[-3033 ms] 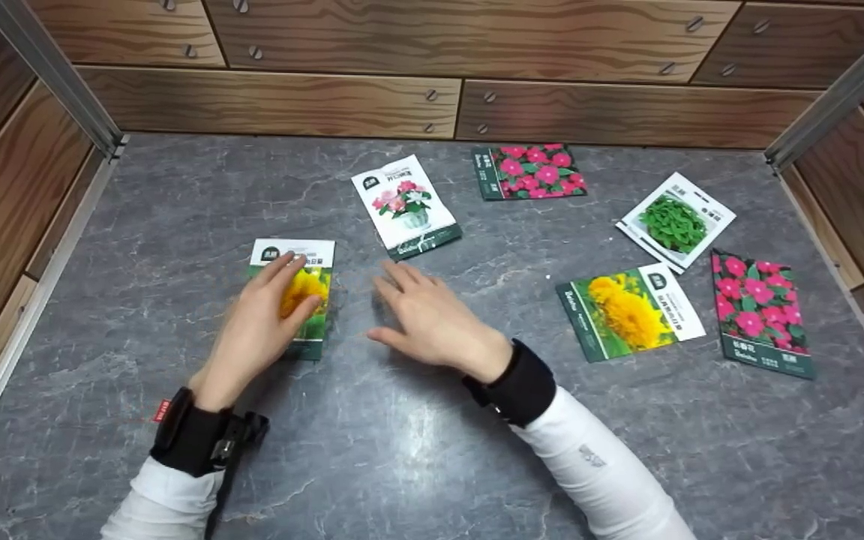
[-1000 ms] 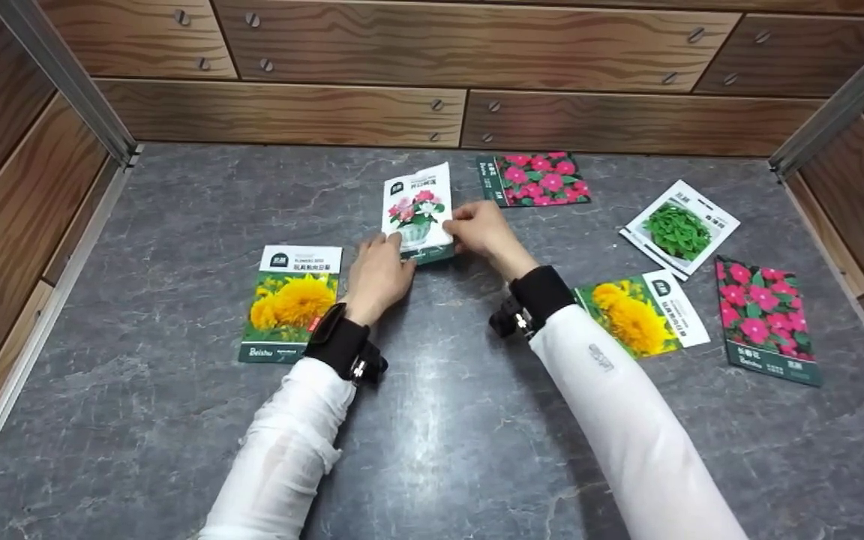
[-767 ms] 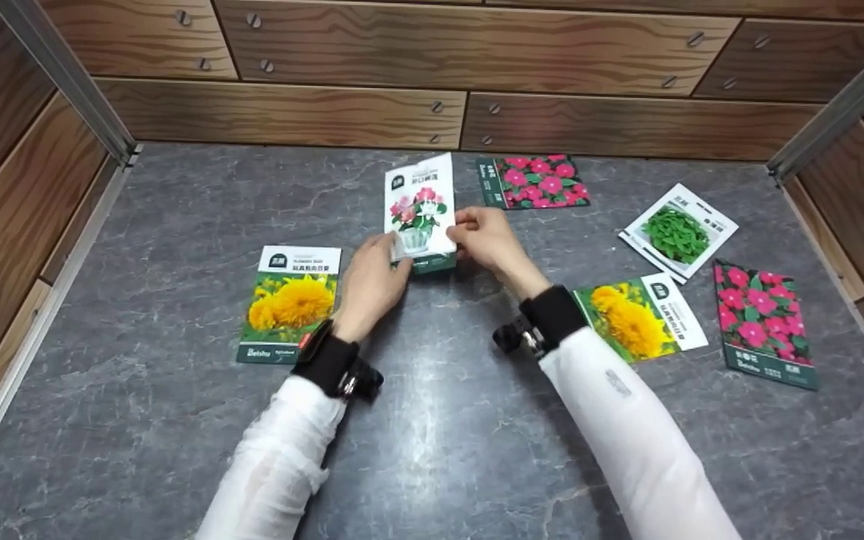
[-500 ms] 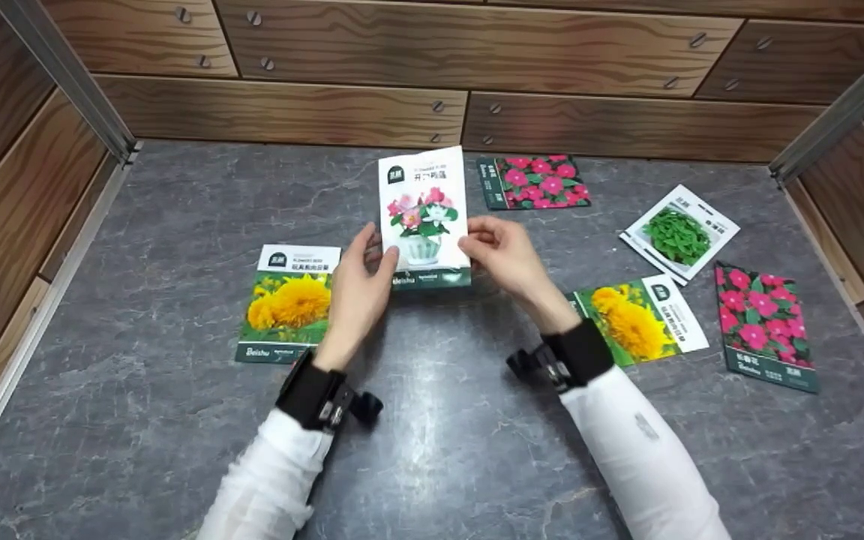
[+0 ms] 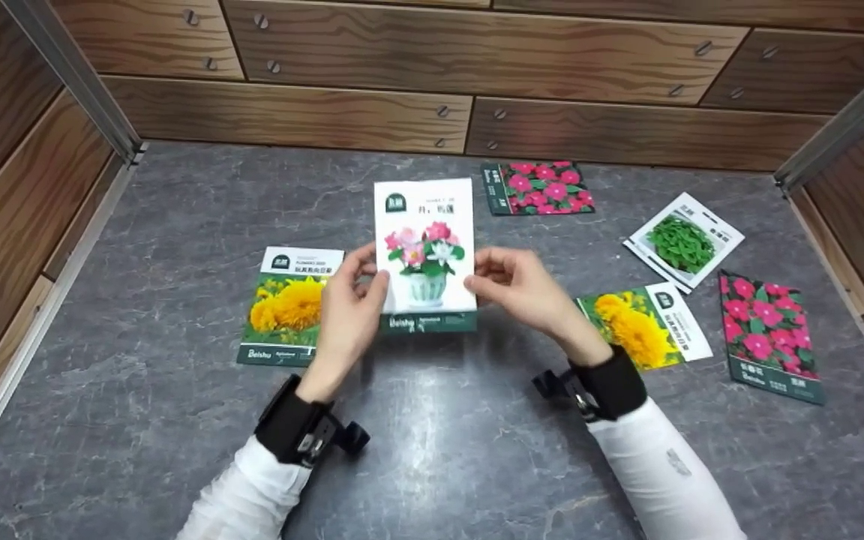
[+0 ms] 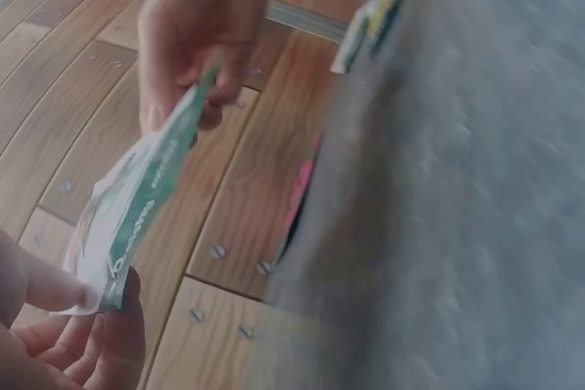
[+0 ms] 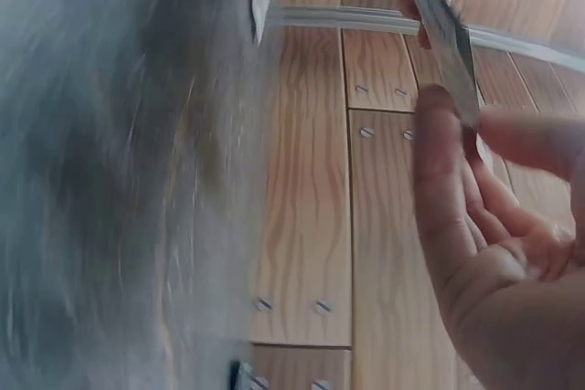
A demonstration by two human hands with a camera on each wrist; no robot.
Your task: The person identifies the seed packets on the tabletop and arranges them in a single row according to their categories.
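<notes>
Held up off the table by both hands is a white seed packet with pink and white flowers in a pot and a green bottom band. My left hand pinches its left edge between thumb and fingers. At the right edge my right hand does the same. Both wrist views show the packet nearly edge-on, with thumb and fingers on either face. A yellow sunflower seed packet lies on the table just left of my left hand, which partly covers it.
On the grey marbled table lie a pink-flower packet at the back, a green-leaf packet, another sunflower packet beside my right wrist, and a second pink-flower packet. Wood-patterned walls enclose the back and sides.
Both hands moved from around the left sunflower packet to the white flower packet, took hold of its edges, straightened it, lifted it and brought it nearer. The other packets stayed put.
</notes>
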